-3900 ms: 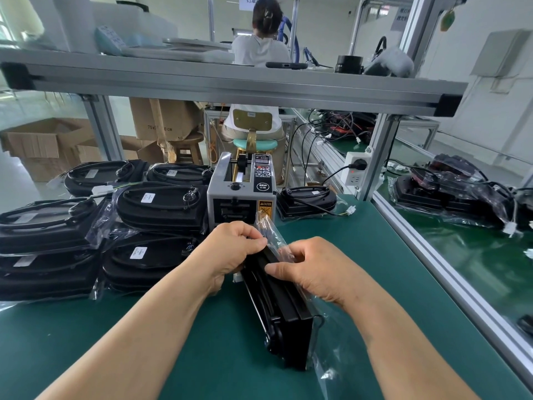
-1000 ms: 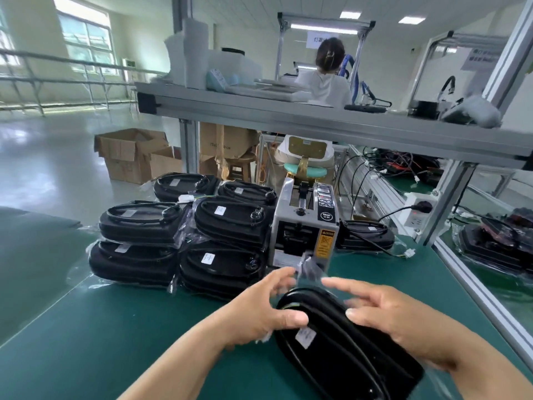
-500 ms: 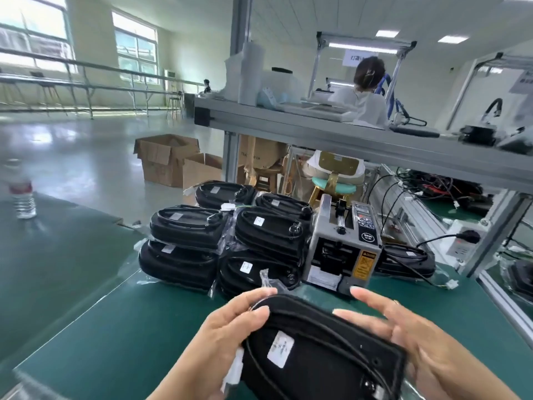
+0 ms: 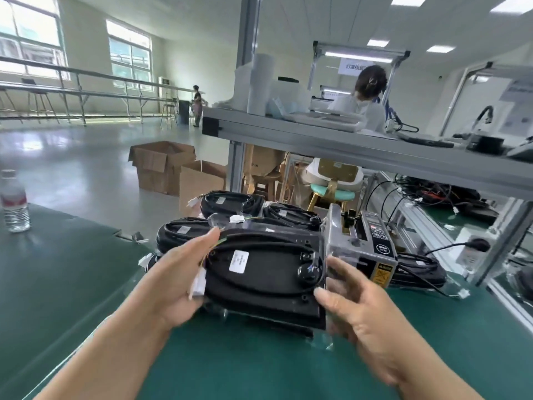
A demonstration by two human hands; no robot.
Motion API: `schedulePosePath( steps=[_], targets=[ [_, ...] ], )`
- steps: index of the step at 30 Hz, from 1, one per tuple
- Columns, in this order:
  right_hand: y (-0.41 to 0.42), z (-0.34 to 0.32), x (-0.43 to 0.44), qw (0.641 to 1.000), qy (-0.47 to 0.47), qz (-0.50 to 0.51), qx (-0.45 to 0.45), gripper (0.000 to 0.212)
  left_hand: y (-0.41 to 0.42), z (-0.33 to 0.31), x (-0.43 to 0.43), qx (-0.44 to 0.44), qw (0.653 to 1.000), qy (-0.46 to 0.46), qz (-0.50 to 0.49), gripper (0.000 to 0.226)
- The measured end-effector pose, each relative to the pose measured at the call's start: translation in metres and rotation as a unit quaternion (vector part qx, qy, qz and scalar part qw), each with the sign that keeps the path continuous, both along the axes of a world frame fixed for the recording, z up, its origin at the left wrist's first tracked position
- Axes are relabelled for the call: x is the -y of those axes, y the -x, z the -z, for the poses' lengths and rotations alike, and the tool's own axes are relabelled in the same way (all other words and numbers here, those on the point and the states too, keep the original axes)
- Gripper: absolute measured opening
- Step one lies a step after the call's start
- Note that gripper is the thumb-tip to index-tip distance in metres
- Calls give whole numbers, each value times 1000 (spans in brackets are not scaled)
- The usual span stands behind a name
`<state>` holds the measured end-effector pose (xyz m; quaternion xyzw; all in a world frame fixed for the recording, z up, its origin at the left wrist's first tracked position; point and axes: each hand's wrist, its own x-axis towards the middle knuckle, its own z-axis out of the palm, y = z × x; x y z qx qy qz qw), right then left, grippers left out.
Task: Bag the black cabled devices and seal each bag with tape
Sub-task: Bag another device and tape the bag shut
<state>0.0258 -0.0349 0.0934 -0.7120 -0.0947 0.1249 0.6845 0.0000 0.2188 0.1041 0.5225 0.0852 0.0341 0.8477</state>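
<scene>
A black cabled device in a clear bag (image 4: 259,272) is lifted above the green bench, its flat face with a white label turned toward me. My left hand (image 4: 176,281) grips its left end, thumb over the top edge. My right hand (image 4: 354,307) holds the right end with fingers spread along the side. Behind it lies a pile of bagged black devices (image 4: 230,209). The grey tape dispenser (image 4: 360,241) stands just right of the held device.
A water bottle (image 4: 14,203) stands on the bench at far left. An unbagged device with its cable (image 4: 418,272) lies right of the dispenser. Cardboard boxes (image 4: 161,166) sit on the floor beyond. An aluminium shelf (image 4: 346,145) crosses overhead; a person sits behind it.
Both hands have lifted the bagged device higher and carried it left toward the pile. My view has swung left.
</scene>
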Motion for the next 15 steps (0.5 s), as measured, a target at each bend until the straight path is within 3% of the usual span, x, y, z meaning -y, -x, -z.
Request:
schedulePosePath(
  steps=[5, 10, 13, 15],
  targets=[
    [-62, -43, -34, 998, -47, 46, 9, 59, -62, -53, -19, 25, 999, 14, -27, 29],
    [-119, -69, -71, 994, 21, 93, 47, 62, -129, -74, -27, 19, 988, 34, -152, 14],
    [-145, -71, -87, 989, 74, 117, 47, 59, -167, -69, -31, 7, 990, 12, -143, 20],
    [-159, -69, -93, 987, 106, 114, 35, 45, -184, -63, -32, -9, 990, 3, -142, 26]
  ],
)
